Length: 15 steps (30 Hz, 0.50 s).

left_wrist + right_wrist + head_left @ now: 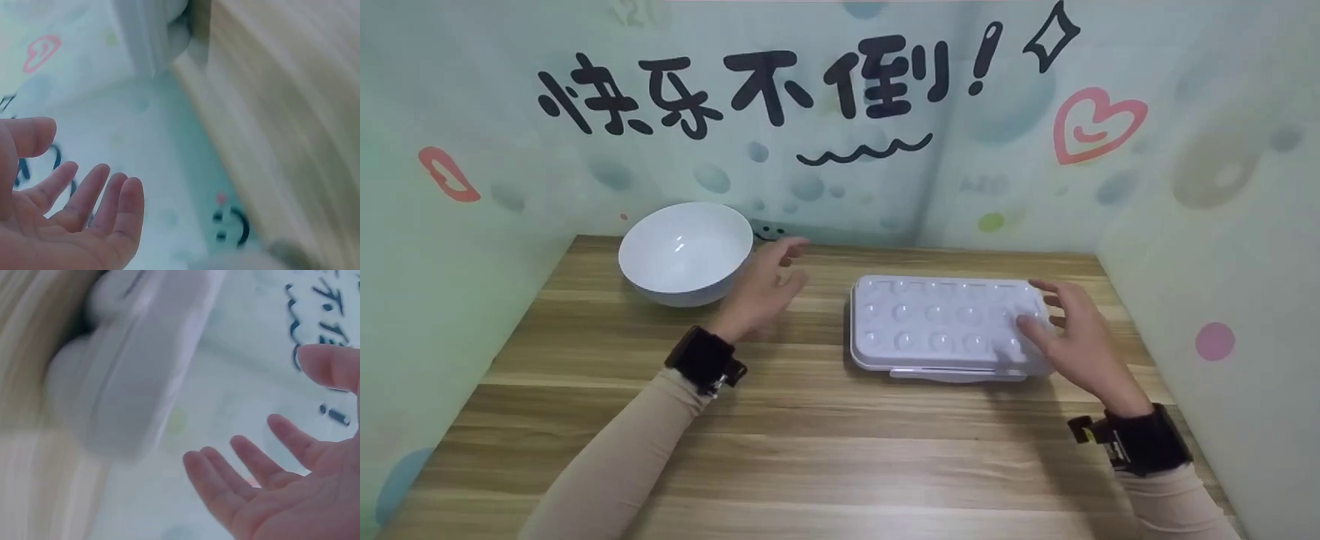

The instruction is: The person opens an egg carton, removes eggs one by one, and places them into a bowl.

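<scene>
A white plastic egg box [919, 330] lies closed at the right of the table, with rows of round bumps on its lid and a long latch along its front. My right hand [1080, 341] hovers by the box's right end, thumb and fingers spread apart. In the right wrist view, a gap shows between these fingers [247, 461] and the blurred box. To the left stands a deep white bowl [682, 251]. My left hand [754, 292] is held in the air just right of the bowl, its fingers loosely bent around nothing.
The wooden table [810, 457] reaches back to a pale printed curtain [877, 202] with dark lettering. More of this curtain closes in the left and right sides. Both wrists carry black strapped cameras.
</scene>
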Motion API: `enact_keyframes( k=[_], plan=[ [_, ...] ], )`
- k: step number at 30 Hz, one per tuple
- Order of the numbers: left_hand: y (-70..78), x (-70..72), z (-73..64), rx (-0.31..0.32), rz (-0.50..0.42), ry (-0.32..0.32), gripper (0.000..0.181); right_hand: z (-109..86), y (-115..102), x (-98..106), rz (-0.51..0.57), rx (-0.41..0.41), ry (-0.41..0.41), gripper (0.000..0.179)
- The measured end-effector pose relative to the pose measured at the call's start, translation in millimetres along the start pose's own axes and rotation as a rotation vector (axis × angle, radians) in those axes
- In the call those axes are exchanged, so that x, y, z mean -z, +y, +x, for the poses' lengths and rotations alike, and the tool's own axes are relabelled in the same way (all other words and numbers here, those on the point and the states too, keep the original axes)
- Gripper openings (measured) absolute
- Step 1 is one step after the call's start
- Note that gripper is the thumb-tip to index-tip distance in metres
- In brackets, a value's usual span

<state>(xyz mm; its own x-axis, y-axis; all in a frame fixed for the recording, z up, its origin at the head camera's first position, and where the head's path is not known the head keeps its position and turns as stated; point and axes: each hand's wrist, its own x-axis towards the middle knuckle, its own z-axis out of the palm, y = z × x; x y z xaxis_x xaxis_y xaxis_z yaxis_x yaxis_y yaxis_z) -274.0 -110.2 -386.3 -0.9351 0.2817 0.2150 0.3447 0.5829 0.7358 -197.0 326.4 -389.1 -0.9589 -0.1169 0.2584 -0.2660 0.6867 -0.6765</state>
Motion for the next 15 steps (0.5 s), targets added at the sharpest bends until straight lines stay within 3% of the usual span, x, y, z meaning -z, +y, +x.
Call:
enact_keyframes(
  k=[7,15],
  plan=[
    [-15.9,48.4,-17.7,0.005,0.001,0.15,0.05,8.0,-36,-23,0.146,0.071,-0.008,0.061],
    [-41.0,86.1,-39.7,0.113,0.042,0.294,0.054,20.4,-75,-50,0.229,0.122,-0.072,0.067]
  ],
)
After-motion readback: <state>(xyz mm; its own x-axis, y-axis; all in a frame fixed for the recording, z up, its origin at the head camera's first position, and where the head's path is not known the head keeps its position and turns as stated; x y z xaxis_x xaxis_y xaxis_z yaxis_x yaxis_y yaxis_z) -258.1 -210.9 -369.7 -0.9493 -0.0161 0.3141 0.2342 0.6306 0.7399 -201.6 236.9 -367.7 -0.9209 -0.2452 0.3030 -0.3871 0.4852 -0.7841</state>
